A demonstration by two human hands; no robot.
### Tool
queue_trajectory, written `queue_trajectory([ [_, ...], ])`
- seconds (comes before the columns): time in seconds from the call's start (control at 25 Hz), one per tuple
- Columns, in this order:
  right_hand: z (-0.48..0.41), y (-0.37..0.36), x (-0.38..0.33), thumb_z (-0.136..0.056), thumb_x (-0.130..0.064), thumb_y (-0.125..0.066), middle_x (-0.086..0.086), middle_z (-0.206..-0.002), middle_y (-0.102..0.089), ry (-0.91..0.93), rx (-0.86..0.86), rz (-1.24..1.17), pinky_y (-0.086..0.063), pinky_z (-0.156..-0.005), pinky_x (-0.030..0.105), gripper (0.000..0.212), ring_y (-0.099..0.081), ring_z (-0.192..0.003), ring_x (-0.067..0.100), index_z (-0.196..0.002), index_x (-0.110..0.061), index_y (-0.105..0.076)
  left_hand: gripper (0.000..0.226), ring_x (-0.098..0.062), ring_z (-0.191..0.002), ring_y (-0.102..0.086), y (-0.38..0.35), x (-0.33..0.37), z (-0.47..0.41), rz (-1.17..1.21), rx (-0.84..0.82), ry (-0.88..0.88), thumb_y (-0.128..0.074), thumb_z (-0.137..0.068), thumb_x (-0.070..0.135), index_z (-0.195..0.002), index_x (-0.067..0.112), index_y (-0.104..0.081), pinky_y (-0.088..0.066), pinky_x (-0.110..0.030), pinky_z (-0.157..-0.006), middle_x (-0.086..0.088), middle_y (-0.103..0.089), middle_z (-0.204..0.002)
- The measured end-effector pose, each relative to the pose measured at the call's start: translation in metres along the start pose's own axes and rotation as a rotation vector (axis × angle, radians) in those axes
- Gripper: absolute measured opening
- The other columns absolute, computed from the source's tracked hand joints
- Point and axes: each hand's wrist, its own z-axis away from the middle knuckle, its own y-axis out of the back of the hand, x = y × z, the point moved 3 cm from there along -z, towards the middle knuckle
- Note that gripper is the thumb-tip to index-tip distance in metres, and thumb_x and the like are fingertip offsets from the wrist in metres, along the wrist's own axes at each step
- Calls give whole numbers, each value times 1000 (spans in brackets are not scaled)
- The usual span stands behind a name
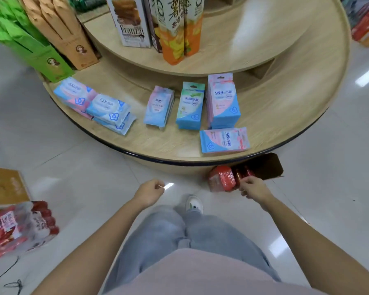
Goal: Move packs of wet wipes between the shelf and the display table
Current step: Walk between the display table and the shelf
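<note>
On the table several wipe packs already lie; left hand and right hand hang loosely curled, empty, probably between trips

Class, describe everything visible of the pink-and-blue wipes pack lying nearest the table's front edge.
The wipes pack is a flat film pouch, pink and blue, printed 999 with a white flower mark. It lies sideways on the wooden display table, near its rim, in front of a stack of like packs. Nothing lies on it.
</note>
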Motion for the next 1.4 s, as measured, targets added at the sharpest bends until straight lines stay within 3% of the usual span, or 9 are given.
queue_trajectory([
  [0.16, -47, 19, -62, -83, -10, -57, 9, -91, -64, 29, 129, -125, -48, -76, 33, 12, -58, -76, 20, -92, -14, -64, 25, -21, -108, -58, 18, 55, -54, 12, -44, -72, -54, -93, 20, -116, 14, -62, -39, -22, -84, -1, -62, -106],
  [0.36, -88, 41, -98, -81, -15, -70, 5, -112, -49, -18, 327, -193, -40, -89, 29, 54, -50, -100, 19, -130, -8, -47, 39, -24, -108, -60, 14, 122, -121, 106, -92, -104, -66, -85, 28, -119, 12, -57, -45, -31, -93, -3, -63, -109],
  [0.48, -109, 36, -97, -77, -14, -77, 8, -122, -51, -110, 172, -335, -46, -86, 29, 71, -55, -104, 22, -136, -6, -38, 41, -21, -104, -62, 1, 160, -143, 143, -176, -143, -71, -82, 32, -117, 13, -59, -48, -31, -88, -1, -64, -113],
  [0.6, -115, 26, -100, -74, -8, -79, 11, -115, -64, -121, 50, -388, -54, -72, 25, 49, -63, -95, 22, -115, -4, -53, 39, -16, -97, -65, -13, 175, -156, 240, -220, -68, -78, -77, 32, -107, 12, -65, -51, -28, -84, -2, -69, -113],
  [0.72, -122, 22, -96, -68, -8, -83, 11, -109, -68, -105, 64, -389, -56, -83, 38, 35, -66, -96, 25, -93, -13, -59, 52, -21, -100, -66, -25, 174, -160, 216, -102, 27, -83, -68, 38, -107, 10, -64, -53, -37, -89, -5, -69, -112],
  [0.96, -120, 30, -82, -71, -15, -81, 15, -105, -72, -152, -159, -467, -57, -87, 40, 40, -72, -84, 22, -106, 0, -67, 62, -26, -111, -60, -24, 162, -165, 206, -104, 28, -85, -68, 20, -122, 5, -56, -47, -40, -98, -10, -62, -123],
  [1.12, -120, 35, -81, -64, -19, -87, 21, -112, -67, -138, -239, -386, -52, -94, 47, 56, -67, -100, 33, -109, 1, -60, 51, -24, -111, -60, -7, 155, -162, -12, -134, -135, -77, -76, 18, -124, 13, -59, -45, -32, -97, -6, -65, -121],
  [1.28, -109, 27, -81, -71, 4, -77, 18, -116, -62, -153, -336, -443, -54, -86, 33, 66, -62, -108, 29, -125, -10, -41, 44, -24, -104, -63, 12, 131, -159, -13, -154, -107, -81, -72, 23, -111, 18, -62, -50, -33, -89, -4, -67, -113],
  [1.4, -109, 18, -72, -66, 5, -80, 16, -116, -62, -150, -232, -517, -52, -92, 40, 73, -62, -109, 28, -129, -6, -44, 43, -22, -100, -66, 17, 118, -156, 51, -329, -20, -78, -58, 40, -96, 25, -64, -55, -47, -87, -1, -70, -104],
])
